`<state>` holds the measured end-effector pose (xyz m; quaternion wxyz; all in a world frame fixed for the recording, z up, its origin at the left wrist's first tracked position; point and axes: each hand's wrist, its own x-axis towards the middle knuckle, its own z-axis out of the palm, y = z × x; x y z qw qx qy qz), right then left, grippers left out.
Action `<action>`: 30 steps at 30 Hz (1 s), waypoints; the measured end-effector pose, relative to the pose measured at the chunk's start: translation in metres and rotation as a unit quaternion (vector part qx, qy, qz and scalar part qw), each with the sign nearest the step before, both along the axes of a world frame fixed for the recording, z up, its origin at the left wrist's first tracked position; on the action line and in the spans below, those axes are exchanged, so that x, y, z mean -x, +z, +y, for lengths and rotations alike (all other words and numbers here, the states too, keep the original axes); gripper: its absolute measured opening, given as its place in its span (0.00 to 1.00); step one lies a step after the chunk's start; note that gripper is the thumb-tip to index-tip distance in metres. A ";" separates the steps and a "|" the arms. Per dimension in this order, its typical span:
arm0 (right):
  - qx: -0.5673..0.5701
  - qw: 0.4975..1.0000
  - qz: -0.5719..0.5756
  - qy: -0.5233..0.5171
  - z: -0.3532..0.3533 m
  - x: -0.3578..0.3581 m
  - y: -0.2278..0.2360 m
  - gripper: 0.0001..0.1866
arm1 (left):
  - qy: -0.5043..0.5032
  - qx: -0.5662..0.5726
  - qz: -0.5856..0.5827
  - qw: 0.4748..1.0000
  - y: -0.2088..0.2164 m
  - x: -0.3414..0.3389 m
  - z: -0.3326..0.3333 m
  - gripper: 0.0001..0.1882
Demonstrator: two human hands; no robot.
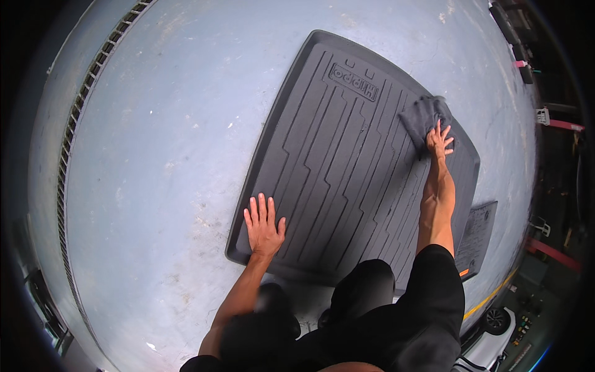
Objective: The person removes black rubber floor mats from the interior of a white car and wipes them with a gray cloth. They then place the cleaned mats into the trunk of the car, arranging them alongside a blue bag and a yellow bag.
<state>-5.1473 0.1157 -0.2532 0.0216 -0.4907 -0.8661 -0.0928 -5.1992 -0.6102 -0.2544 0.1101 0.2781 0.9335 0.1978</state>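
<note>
A large dark grey ribbed car trunk mat [334, 167] with a raised rim lies on the floor before me, a panel of raised lettering near its far edge. My left hand [263, 230] rests flat on its near left edge, fingers spread and holding nothing. Over on the far right side, my right hand [439, 141] presses down on a crumpled dark grey cloth [419, 118]. Its fingers are spread apart on top of the fabric rather than wrapped round it. Part of the cloth is hidden beneath that hand.
Beside the mat's right edge lies a smaller dark panel [477, 239] with an orange mark. A slotted floor drain [73, 124] curves along the left of the grey-blue floor [155, 155]. At the lower right are a yellow line [489, 296] and part of a white car [496, 338].
</note>
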 end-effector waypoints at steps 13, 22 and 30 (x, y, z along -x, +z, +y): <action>0.299 0.832 0.235 0.403 -0.397 0.119 0.060 0.29 | 0.042 0.049 0.060 0.996 0.003 -0.006 0.004 0.38; 0.130 0.851 -0.012 0.508 -0.323 0.104 0.058 0.33 | 0.043 0.049 0.067 0.996 0.005 -0.010 0.006 0.37; 0.202 0.840 -0.159 0.478 -0.459 -0.030 0.044 0.33 | 0.063 0.041 0.069 0.995 -0.007 -0.008 -0.005 0.37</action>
